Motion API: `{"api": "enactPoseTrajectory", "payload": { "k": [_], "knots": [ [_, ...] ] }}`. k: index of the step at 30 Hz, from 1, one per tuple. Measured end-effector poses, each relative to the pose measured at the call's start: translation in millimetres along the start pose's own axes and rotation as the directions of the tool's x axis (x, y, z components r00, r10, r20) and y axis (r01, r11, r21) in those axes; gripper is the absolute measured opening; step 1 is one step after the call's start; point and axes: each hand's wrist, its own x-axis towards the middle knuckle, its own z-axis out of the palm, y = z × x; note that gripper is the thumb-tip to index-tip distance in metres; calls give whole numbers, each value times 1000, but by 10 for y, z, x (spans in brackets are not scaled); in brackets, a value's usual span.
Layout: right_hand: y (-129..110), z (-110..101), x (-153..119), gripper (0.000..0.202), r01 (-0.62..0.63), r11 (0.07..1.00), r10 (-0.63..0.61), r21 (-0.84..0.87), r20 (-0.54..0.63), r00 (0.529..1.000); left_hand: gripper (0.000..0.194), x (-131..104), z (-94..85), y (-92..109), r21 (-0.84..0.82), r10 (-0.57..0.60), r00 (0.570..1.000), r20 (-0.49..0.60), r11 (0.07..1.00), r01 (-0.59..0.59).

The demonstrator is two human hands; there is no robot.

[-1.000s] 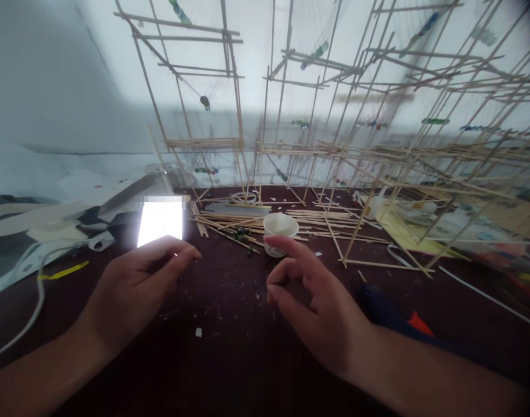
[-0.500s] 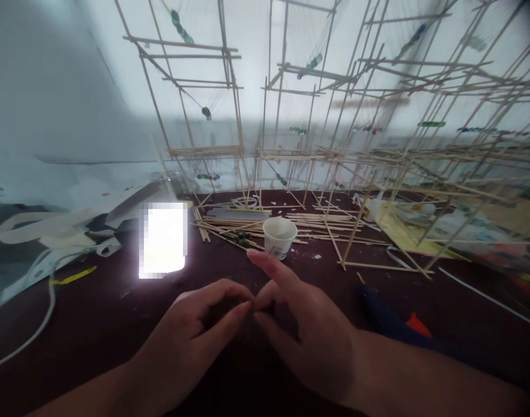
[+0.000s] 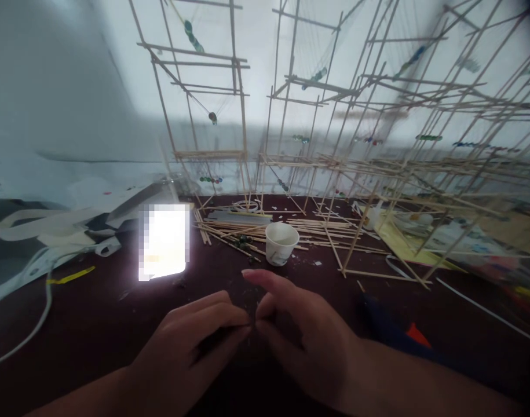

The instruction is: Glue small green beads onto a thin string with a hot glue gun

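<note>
Low over the dark table (image 3: 117, 330), my left hand (image 3: 195, 336) is closed, its thumb and fingertips pinched together. My right hand (image 3: 303, 336) faces it with thumb and middle fingers pinched and the index finger stretched out to the left. The two pinches almost meet, and whatever lies between the fingertips is too small or dark to make out. Just beyond the right index finger stands a white paper cup (image 3: 282, 243). Right of my right forearm lies a dark blue tool, perhaps a glue gun (image 3: 377, 315), with a red-orange part.
Tall frames of thin wooden sticks (image 3: 242, 127), hung with strung beads (image 3: 210, 179), rise at the back. Loose sticks (image 3: 334, 229) lie behind the cup. A glowing, pixelated screen (image 3: 164, 243) stands left. A white cable (image 3: 47, 313) curves along the left; yellow paper (image 3: 404, 243) lies right.
My hands have sunk a little, and the left fingers have flattened closer to the thumb. The view has tilted slightly, so the frames and cup sit lower.
</note>
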Motion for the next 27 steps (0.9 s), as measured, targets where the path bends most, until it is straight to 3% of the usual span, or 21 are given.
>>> {"api": "enactPoseTrajectory", "payload": {
  "k": [5,8,13,16,17,19,20,24,27],
  "knots": [
    [-10,15,-44,55,46,999,-47,-26,-24,999,19,-49,-6,-18,-59,74,996,-50,995,-77],
    [-96,-61,-2,45,9,1000,-11,-20,-62,998,18,-70,-51,-126,-6,100,993,-54,995,-101],
    [-357,-377,169,19,-88,995,76,-51,-197,977,16,-56,-169,-302,90,171,985,-38,982,-167],
    [-448,-610,362,17,-191,961,142,-199,-237,961,16,-52,-189,-327,115,190,982,-16,976,-187],
    [-445,-677,446,20,-227,926,169,-300,-206,964,17,-55,-187,-325,126,198,980,-7,973,-195],
    [-385,-777,635,27,-324,761,327,-562,-98,940,18,-64,-180,-315,136,216,976,1,967,-215],
    [-330,-806,731,29,-331,724,373,-605,-60,926,18,-70,-176,-310,135,223,975,1,966,-221],
    [-44,-807,1055,32,-302,658,508,-690,111,854,20,-83,-181,-301,129,218,976,4,968,-217],
    [103,-774,1222,23,-226,634,597,-740,283,751,21,-87,-197,-298,137,203,979,16,969,-204]
  ]
}}
